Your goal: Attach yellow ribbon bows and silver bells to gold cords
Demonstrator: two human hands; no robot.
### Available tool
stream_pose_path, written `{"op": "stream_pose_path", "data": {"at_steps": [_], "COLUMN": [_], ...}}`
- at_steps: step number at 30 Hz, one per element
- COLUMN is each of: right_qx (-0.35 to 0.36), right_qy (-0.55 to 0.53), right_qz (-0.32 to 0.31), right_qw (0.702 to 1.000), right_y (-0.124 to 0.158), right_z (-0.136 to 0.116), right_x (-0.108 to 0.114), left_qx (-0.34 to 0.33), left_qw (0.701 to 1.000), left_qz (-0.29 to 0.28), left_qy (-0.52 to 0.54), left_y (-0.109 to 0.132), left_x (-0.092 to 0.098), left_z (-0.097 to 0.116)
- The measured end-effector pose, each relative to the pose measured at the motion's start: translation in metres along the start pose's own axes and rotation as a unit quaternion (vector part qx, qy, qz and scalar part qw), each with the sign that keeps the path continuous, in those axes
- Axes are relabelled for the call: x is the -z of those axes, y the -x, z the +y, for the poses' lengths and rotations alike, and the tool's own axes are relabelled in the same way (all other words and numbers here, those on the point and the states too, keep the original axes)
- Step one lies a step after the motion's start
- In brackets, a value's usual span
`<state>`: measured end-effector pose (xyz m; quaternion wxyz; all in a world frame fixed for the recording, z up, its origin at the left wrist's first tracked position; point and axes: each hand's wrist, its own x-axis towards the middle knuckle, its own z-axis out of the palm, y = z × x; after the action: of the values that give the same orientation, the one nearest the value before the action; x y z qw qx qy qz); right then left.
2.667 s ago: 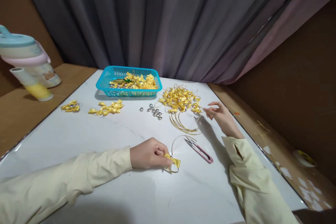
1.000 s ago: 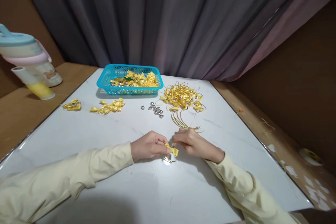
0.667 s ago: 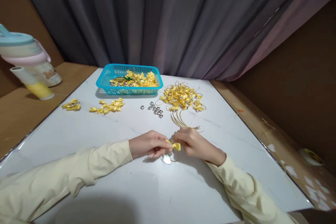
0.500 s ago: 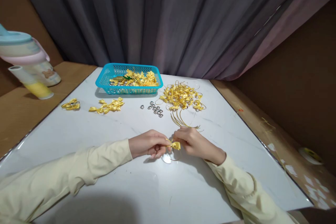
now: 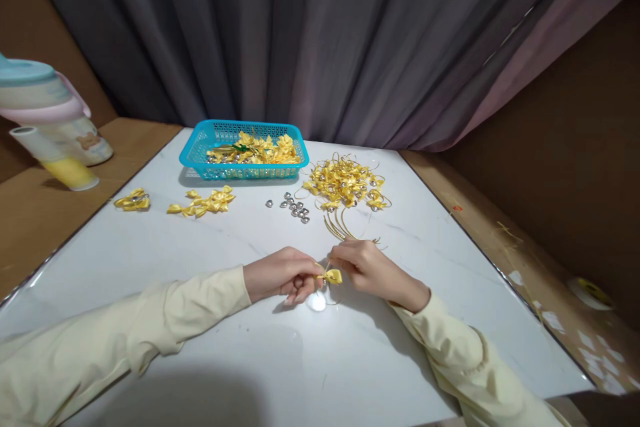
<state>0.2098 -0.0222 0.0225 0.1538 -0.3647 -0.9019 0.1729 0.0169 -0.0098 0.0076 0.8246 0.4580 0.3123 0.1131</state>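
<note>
Two hands, cream sleeves, meeting low over the counter (image 5: 425,233), well in front of the basket (image 5: 193,159) and a bit to its right. Left hand (image 5: 280,273): thumb and forefinger grasping the left side of one yellow bow (image 5: 332,276), other fingers curled under. Right hand (image 5: 367,267): fingers pinched on the bow's right side at the knot. The bow is held just off the counter, between the two hands.

Judgement on the work in hand: the piece is small and slippery, so keep both pinches close to the knot, keep it low over the counter, and pull lightly so the ribbon wings don't crush or twist.

Counts, all placed from the basket:
- wires (image 5: 344,230): one bunch of curved gold ones, in front of its right end, touching the right hand's far side; too tight to count.
- beads (image 5: 296,208): about ten silver ones, just in front of its right end, one lying apart.
- loose bows (image 5: 203,203): about six, in front of its left end.
- small pile (image 5: 133,201): two or three bows, well to its left.
- heap (image 5: 345,181): bows with beads and wire, just to its right; too many to count.
- basket: one, blue, with more bows inside.
- cup (image 5: 45,107): one, pastel, well to its left, off the counter.
- curtain (image 5: 320,47): grey, right behind it.
</note>
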Motion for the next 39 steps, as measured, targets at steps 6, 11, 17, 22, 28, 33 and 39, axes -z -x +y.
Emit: {"op": "stream_pose_path", "data": {"at_steps": [6,11,17,22,28,33,39], "right_qx": [0.023,0.047,0.068,0.084,0.110,0.122,0.085], "right_qy": [0.032,0.085,0.151,0.185,0.202,0.202,0.152], "right_qz": [0.042,0.069,0.108,0.127,0.140,0.150,0.127], "right_qw": [0.998,0.993,0.980,0.971,0.963,0.960,0.976], "right_y": [0.003,0.002,0.001,0.001,0.000,0.000,-0.003], "right_z": [-0.002,-0.006,-0.009,-0.009,-0.014,-0.017,-0.021], "right_x": [0.013,0.015,0.006,0.002,0.002,-0.001,0.001], "left_qx": [-0.068,-0.228,-0.153,-0.135,-0.127,-0.166,-0.231], "left_qw": [0.988,0.943,0.984,0.989,0.983,0.962,0.926], "left_qz": [0.079,0.152,0.066,0.021,0.046,0.097,0.148], "left_qy": [-0.117,-0.188,-0.059,-0.052,-0.125,-0.193,-0.260], "left_y": [0.002,0.003,0.004,0.005,0.000,-0.006,-0.013], "left_x": [-0.002,0.000,0.005,0.006,0.002,0.001,0.000], "left_z": [-0.001,-0.005,-0.004,0.002,-0.002,-0.004,-0.008]}}
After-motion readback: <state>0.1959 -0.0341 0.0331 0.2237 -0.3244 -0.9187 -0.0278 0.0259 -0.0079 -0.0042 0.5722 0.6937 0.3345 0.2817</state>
